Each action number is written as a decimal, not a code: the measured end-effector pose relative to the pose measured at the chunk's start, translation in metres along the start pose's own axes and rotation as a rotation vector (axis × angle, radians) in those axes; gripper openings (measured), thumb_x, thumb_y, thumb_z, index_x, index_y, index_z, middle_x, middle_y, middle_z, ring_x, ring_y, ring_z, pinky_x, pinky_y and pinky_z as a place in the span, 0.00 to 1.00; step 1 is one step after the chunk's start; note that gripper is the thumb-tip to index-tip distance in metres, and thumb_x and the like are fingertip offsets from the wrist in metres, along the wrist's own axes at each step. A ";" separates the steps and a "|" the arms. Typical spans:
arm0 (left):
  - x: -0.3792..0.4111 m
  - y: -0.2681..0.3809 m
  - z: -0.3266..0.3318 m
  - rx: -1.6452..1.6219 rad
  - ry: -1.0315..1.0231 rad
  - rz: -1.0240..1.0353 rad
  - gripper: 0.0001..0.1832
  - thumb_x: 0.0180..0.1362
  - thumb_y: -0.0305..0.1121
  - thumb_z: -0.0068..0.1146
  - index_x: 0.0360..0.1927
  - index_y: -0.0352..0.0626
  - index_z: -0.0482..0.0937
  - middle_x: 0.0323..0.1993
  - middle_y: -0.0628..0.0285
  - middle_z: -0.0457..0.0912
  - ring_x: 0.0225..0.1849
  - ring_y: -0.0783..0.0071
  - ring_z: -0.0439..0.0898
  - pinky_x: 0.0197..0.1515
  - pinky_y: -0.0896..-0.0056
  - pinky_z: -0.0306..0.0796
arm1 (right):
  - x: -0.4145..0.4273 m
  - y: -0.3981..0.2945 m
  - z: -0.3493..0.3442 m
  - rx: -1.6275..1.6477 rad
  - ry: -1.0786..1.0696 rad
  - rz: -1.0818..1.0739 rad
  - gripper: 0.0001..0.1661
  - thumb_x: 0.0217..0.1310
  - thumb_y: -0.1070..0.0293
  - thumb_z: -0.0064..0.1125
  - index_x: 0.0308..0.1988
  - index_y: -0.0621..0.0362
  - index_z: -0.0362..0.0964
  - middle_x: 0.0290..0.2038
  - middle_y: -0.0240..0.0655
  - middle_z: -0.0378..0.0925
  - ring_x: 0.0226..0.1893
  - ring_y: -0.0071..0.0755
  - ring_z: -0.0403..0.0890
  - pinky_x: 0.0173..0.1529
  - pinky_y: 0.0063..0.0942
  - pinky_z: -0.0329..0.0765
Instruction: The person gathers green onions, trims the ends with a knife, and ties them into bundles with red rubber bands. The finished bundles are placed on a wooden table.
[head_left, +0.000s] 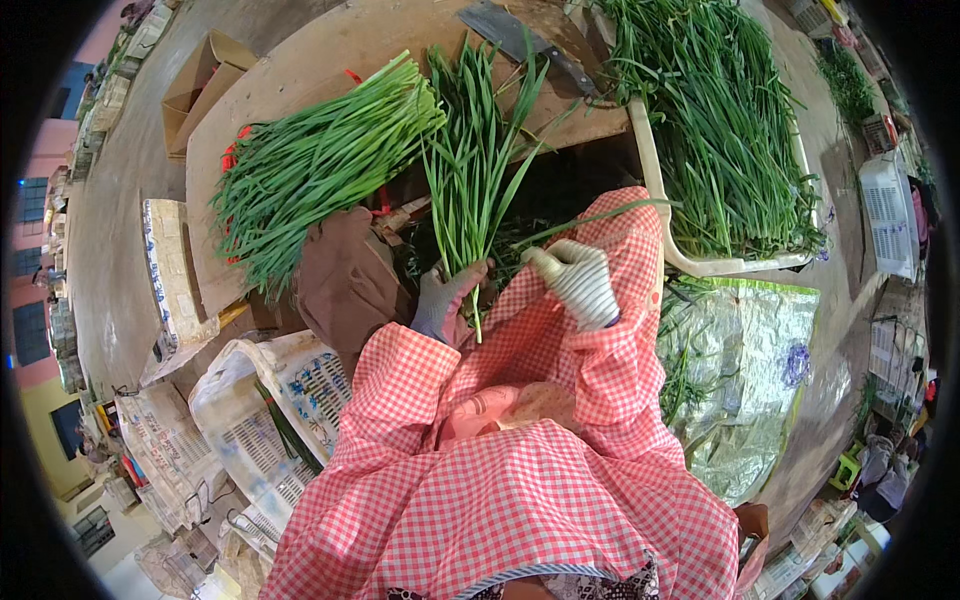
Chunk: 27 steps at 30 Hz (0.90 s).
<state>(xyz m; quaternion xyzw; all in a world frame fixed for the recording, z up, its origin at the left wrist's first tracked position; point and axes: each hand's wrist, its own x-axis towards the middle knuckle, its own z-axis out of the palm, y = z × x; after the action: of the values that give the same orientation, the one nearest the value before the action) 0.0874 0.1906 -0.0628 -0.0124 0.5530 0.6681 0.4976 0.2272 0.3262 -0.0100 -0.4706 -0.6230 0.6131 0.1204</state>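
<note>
My left hand (450, 300), in a grey and purplish glove, grips a small bunch of garlic chives (469, 195) near the stem ends. The leaves fan out away from me, and one pale stem sticks out below the fingers. My right hand (574, 281), in a whitish ribbed glove, is curled at the right of the bunch. A single long leaf (592, 222) runs just beyond its fingertips; whether the fingers hold it is unclear. At the left, a large bundle of chives (330, 169) lies on the wooden board (315, 75).
A cleaver (517, 45) lies at the board's far edge. A white crate (667, 240) heaped with chives stands at the right, above a silvery sheet (742, 375). White plastic baskets (247, 420) stand at the left, and a cardboard box (202, 94) farther off.
</note>
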 end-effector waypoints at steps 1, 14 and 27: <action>0.001 -0.002 0.000 -0.021 -0.076 0.086 0.14 0.55 0.31 0.60 0.43 0.34 0.77 0.36 0.56 0.81 0.29 0.69 0.80 0.33 0.71 0.77 | -0.005 0.009 0.009 0.022 -0.044 -0.037 0.17 0.50 0.58 0.65 0.25 0.64 0.78 0.15 0.33 0.73 0.17 0.23 0.70 0.23 0.26 0.68; -0.018 0.022 0.032 -0.228 -0.176 -0.100 0.26 0.62 0.55 0.45 0.49 0.41 0.72 0.40 0.59 0.79 0.38 0.69 0.79 0.39 0.68 0.75 | -0.013 0.019 0.036 0.015 -0.384 -0.053 0.20 0.49 0.53 0.66 0.32 0.61 0.80 0.21 0.40 0.79 0.22 0.33 0.80 0.30 0.29 0.75; -0.017 0.018 0.023 -0.339 -0.321 -0.150 0.26 0.62 0.50 0.47 0.53 0.38 0.70 0.45 0.54 0.78 0.43 0.64 0.79 0.43 0.64 0.74 | -0.006 0.025 0.046 0.285 -0.350 0.136 0.16 0.55 0.61 0.61 0.26 0.66 0.78 0.20 0.33 0.78 0.17 0.20 0.74 0.23 0.18 0.71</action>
<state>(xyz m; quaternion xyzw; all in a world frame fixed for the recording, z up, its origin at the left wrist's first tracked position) 0.0958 0.1988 -0.0312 -0.0305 0.3442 0.7060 0.6182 0.2080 0.2871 -0.0391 -0.3763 -0.5085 0.7737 0.0341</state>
